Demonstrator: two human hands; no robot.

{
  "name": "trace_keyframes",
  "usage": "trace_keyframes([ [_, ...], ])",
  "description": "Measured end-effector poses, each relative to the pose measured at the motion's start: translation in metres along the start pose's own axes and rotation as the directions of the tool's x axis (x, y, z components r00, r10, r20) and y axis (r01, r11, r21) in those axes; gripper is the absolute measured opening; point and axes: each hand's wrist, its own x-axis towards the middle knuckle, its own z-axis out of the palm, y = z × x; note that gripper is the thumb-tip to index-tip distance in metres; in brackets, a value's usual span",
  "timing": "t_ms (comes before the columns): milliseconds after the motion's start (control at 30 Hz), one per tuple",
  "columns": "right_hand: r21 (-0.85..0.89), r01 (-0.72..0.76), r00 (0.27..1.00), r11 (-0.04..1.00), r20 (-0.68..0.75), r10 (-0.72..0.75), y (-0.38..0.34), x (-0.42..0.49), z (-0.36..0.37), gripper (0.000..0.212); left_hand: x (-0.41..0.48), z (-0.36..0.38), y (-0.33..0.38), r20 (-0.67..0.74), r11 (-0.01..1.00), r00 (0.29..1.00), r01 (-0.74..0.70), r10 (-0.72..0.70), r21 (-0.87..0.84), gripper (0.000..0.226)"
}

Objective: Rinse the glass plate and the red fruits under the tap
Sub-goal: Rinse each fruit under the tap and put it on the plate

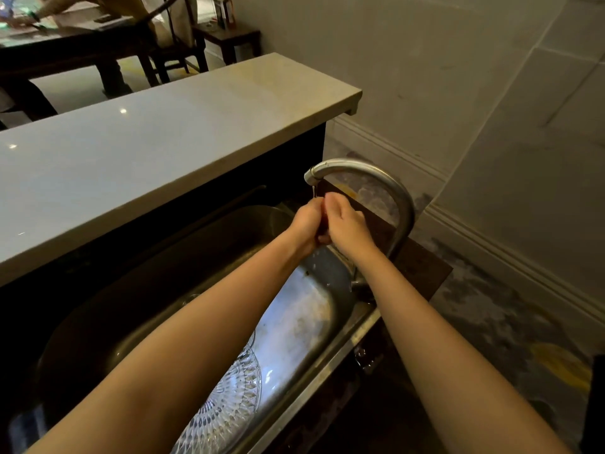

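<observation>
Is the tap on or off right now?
On, barely: a thin stream drops from the tap onto the left hand and right hand, clasping red fruit.

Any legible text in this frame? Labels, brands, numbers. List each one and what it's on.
No readable text in this frame.
Containers on the far side table: possible labels, too small and blurred to read.
On the tap, sink, glass plate and counter: no markings visible.
</observation>
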Motion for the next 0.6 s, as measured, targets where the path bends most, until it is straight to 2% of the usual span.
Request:
trace_keyframes([
  [33, 0.030, -0.038, 0.999, 0.999, 0.014, 0.038, -0.002, 0.010, -0.001, 0.041, -0.002, 0.002, 0.002, 0.027, 1.000, 1.000, -0.002, 0.002, -0.006, 0.033],
  [133, 0.099, -0.114, 0.989, 0.988, -0.083, 0.123, -0.006, 0.030, -0.004, 0.043, -0.005, 0.005, 0.005, 0.101, 0.999, 0.994, 0.032, -0.036, 0.035, 0.037],
  [167, 0.051, -0.106, 0.988, 0.993, -0.105, 0.111, -0.006, 0.032, -0.002, 0.045, -0.004, 0.004, 0.005, 0.088, 0.997, 0.995, 0.030, -0.036, 0.067, 0.039],
  [233, -0.069, -0.023, 0.998, 0.997, -0.053, 0.019, -0.007, 0.025, 0.005, 0.044, 0.003, 0.002, 0.008, 0.036, 0.999, 0.999, 0.011, -0.012, 0.042, 0.040],
  [333, -0.038, 0.110, 0.993, 0.993, 0.052, -0.108, -0.001, 0.019, 0.016, 0.026, 0.008, -0.009, 0.015, 0.046, 0.998, 0.997, 0.061, -0.061, -0.001, 0.038],
  [367, -0.023, 0.107, 0.994, 0.994, 0.039, -0.106, -0.001, 0.022, 0.015, 0.024, 0.007, -0.011, 0.016, 0.059, 0.996, 0.995, 0.086, -0.086, 0.004, 0.039],
  [433, 0.066, 0.006, 0.999, 0.998, -0.035, -0.004, -0.008, 0.034, 0.012, 0.027, 0.004, -0.008, 0.016, 0.075, 0.994, 0.991, 0.113, -0.112, -0.001, 0.040],
  [500, 0.112, -0.111, 0.990, 0.987, -0.078, 0.120, -0.017, 0.045, 0.012, 0.036, 0.003, 0.000, 0.017, 0.036, 0.997, 0.997, 0.069, -0.067, -0.041, 0.034],
  [533, 0.082, -0.115, 0.989, 0.990, -0.083, 0.122, -0.020, 0.045, 0.015, 0.039, 0.005, 0.003, 0.018, -0.004, 0.996, 1.000, 0.028, -0.028, -0.082, 0.030],
  [600, -0.028, 0.002, 0.999, 1.000, -0.035, -0.003, -0.021, 0.034, 0.024, 0.038, 0.011, 0.000, 0.022, -0.067, 0.988, 0.997, -0.049, 0.039, -0.146, 0.030],
])
